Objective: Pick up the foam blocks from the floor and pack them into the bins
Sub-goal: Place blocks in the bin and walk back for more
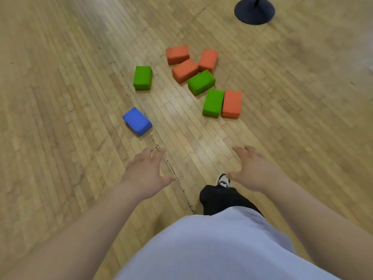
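Wood floor (60, 98): orange blocks (184, 70), green blocks (142, 77) clustered; blue block (137, 121) apart; black base (254, 10)

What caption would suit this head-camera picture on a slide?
Open left hand and open right hand reach toward orange blocks, green blocks and one blue block scattered on the wooden floor.

The person wears a soft, pale lilac-grey cloth top (212, 249). It is 1 plain colour all over and looks smooth, with a few gentle folds. Under it shows 1 loose black cloth trouser leg (220, 199), bunched and creased at the end. Past that peeks 1 white sports shoe with black marks (223, 181); it is too blurry to tell more. The left arm (90, 229) and right arm (323, 225) are bare all the way along. The left hand (145, 170) and right hand (252, 168) are bare too.
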A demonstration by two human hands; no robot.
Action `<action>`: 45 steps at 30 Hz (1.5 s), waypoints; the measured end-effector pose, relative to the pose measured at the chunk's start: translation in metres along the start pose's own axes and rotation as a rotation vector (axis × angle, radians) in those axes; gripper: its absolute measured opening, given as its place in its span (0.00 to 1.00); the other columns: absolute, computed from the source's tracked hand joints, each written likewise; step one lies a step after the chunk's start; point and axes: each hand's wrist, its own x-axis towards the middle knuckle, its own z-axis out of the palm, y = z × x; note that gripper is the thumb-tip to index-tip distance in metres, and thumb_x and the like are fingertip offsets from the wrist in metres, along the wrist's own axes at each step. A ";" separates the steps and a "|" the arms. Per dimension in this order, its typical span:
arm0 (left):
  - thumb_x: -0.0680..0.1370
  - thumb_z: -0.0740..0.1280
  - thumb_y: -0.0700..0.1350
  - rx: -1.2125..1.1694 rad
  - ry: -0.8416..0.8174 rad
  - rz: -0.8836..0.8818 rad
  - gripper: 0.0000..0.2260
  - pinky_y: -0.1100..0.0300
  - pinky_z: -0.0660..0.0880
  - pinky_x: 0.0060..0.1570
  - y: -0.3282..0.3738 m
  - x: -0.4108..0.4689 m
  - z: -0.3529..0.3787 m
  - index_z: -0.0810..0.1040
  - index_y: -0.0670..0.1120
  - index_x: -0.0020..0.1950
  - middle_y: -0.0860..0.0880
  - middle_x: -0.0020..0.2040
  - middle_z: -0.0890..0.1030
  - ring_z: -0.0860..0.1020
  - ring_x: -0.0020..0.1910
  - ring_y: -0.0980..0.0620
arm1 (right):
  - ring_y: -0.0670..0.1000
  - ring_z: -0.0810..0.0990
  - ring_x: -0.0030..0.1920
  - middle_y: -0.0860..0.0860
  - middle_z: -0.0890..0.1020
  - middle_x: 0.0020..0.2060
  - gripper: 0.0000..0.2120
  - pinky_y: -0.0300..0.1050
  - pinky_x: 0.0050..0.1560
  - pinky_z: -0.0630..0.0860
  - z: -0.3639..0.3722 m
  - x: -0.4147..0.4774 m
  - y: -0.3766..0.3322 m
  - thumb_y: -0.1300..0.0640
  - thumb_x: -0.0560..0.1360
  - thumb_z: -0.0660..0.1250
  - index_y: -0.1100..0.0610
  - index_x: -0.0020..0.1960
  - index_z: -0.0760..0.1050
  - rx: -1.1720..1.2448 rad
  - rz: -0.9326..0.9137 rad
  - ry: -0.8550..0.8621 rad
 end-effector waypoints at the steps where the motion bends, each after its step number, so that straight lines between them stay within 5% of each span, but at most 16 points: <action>1: 0.75 0.66 0.69 -0.009 -0.007 -0.011 0.43 0.43 0.63 0.75 0.014 0.021 -0.012 0.48 0.58 0.83 0.45 0.82 0.53 0.56 0.80 0.42 | 0.59 0.56 0.80 0.54 0.52 0.82 0.46 0.58 0.75 0.64 -0.021 0.020 0.008 0.36 0.74 0.69 0.44 0.83 0.49 -0.011 -0.006 -0.014; 11: 0.76 0.68 0.66 -0.052 -0.024 0.007 0.42 0.46 0.65 0.73 0.131 0.214 -0.134 0.52 0.57 0.83 0.44 0.81 0.55 0.59 0.79 0.42 | 0.61 0.57 0.80 0.58 0.54 0.82 0.48 0.57 0.74 0.63 -0.213 0.208 0.066 0.35 0.74 0.70 0.46 0.83 0.48 -0.102 -0.006 -0.048; 24: 0.76 0.67 0.66 0.246 -0.234 0.261 0.41 0.43 0.63 0.74 0.227 0.598 -0.233 0.49 0.56 0.83 0.43 0.81 0.53 0.59 0.78 0.39 | 0.62 0.54 0.80 0.59 0.51 0.82 0.53 0.56 0.77 0.59 -0.324 0.516 0.108 0.36 0.72 0.72 0.47 0.83 0.42 0.052 0.187 -0.154; 29: 0.75 0.65 0.70 0.236 -0.240 0.339 0.45 0.41 0.59 0.76 0.245 0.751 -0.158 0.43 0.59 0.83 0.43 0.82 0.51 0.54 0.80 0.39 | 0.62 0.54 0.80 0.60 0.53 0.81 0.57 0.56 0.79 0.56 -0.270 0.678 0.156 0.31 0.68 0.72 0.48 0.83 0.42 -0.040 0.153 -0.219; 38: 0.70 0.65 0.75 0.276 -0.229 0.231 0.53 0.37 0.51 0.78 0.225 1.006 0.124 0.34 0.60 0.81 0.42 0.83 0.42 0.47 0.81 0.36 | 0.64 0.45 0.81 0.57 0.44 0.83 0.69 0.66 0.79 0.52 -0.055 0.981 0.253 0.27 0.59 0.77 0.44 0.82 0.35 -0.207 0.056 -0.287; 41: 0.67 0.68 0.76 0.287 -0.227 0.200 0.58 0.34 0.43 0.77 0.222 1.046 0.194 0.31 0.60 0.80 0.44 0.82 0.36 0.38 0.81 0.36 | 0.63 0.53 0.80 0.56 0.52 0.81 0.73 0.69 0.76 0.54 -0.004 1.027 0.270 0.27 0.53 0.79 0.44 0.82 0.35 -0.286 0.019 -0.295; 45: 0.60 0.70 0.79 0.334 -0.124 0.216 0.62 0.32 0.41 0.76 0.216 1.057 0.213 0.38 0.61 0.81 0.42 0.80 0.48 0.44 0.80 0.35 | 0.64 0.65 0.73 0.58 0.65 0.74 0.73 0.66 0.68 0.65 0.010 1.033 0.284 0.25 0.50 0.78 0.43 0.81 0.40 -0.327 -0.031 -0.224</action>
